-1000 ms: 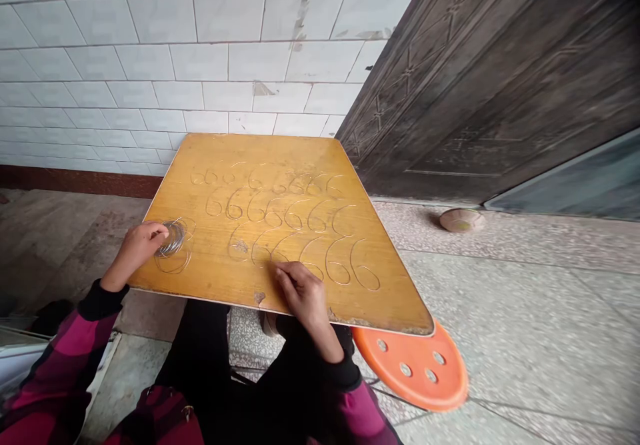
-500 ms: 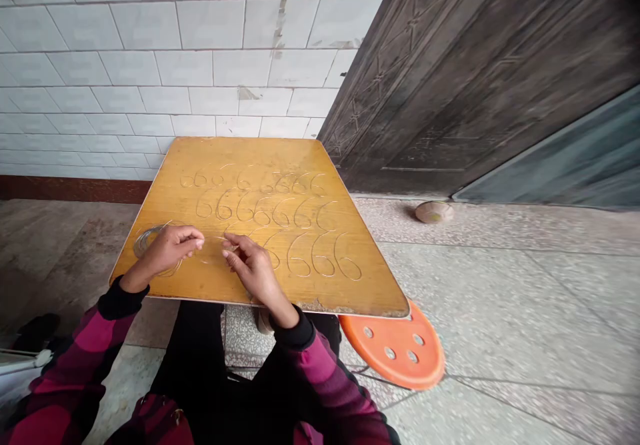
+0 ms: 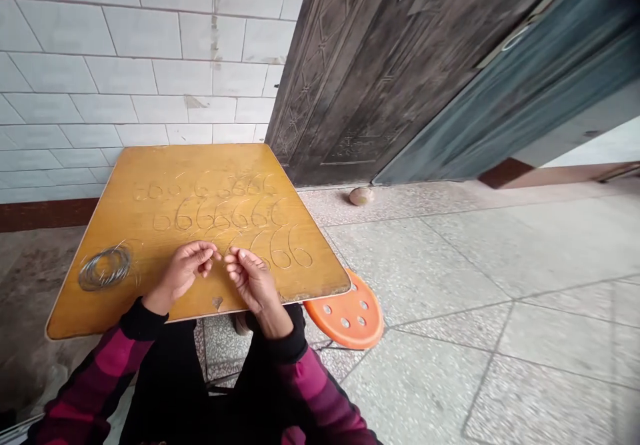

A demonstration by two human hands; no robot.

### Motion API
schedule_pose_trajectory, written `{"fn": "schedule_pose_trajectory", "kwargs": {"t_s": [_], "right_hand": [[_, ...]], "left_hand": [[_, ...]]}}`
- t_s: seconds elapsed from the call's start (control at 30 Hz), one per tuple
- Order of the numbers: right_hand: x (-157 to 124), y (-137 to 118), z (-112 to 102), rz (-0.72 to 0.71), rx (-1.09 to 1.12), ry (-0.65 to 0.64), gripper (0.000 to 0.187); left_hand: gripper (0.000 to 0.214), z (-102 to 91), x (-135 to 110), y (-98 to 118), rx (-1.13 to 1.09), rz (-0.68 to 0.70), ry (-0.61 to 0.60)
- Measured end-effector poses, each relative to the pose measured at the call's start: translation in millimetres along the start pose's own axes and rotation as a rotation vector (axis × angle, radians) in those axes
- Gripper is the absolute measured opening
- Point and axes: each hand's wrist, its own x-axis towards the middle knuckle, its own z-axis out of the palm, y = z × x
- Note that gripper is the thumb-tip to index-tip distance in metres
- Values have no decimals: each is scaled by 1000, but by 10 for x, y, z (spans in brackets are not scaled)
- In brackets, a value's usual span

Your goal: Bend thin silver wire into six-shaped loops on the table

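Observation:
Near the front of a yellow wooden table (image 3: 125, 308), my left hand (image 3: 183, 272) and my right hand (image 3: 256, 285) face each other, fingertips a small gap apart. Each is closed in a pinch between thumb and forefinger on a thin piece of wire, which barely shows between them. Several wire pieces bent into a 6-like loop (image 3: 311, 258) lie in rows across the tabletop, some partly hidden behind my hands. To the left of my left hand rests a coil of wire (image 3: 120, 273), with loose strands at its right side.
An orange stool (image 3: 350, 330) with round holes stands partly under the table's right front corner. White wall tiles (image 3: 145, 75) and a dark carved door (image 3: 345, 112) rise beyond the table. A roundish stone (image 3: 361, 196) sits on the floor by the door.
The view has swung to the right, so the table appears further left. My left hand has moved away from the wire coil towards my right hand, uncovering the coil.

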Motion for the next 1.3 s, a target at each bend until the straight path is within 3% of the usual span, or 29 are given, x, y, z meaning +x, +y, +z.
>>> {"fn": "schedule_pose_trajectory", "kwargs": {"t_s": [0.17, 0.33, 0.47, 0.57, 0.77, 1.0, 1.07, 1.17, 1.23, 1.3], "right_hand": [[-65, 123, -159, 15, 35, -24, 26], [10, -41, -255, -43, -34, 4, 49], [102, -131, -177, -68, -181, -26, 30], [153, -89, -89, -49, -259, -101, 29], [198, -18, -4, -280, -502, -104, 12], [235, -235, -6, -276, -328, 19, 20], [236, -309, -13, -319, -323, 30, 19], [226, -335, -41, -375, -405, 31, 17], [227, -285, -64, -361, -462, 20, 23], [242, -203, -73, -310, -504, -17, 33]], "left_hand": [[26, 50, 83, -95, -150, -21, 40], [27, 33, 78, -123, -138, -70, 59], [23, 31, 64, -132, -80, -108, -3], [23, 27, 63, -141, -63, -120, -16], [25, 47, 56, -139, 28, -136, -122], [25, 33, 25, -159, 136, -215, -182], [24, 12, 31, -184, 143, -196, -138], [23, 3, 47, -208, 109, -120, 40], [24, 16, 57, -217, 123, -72, 130], [23, 33, 66, -227, 193, -34, 146]]}}
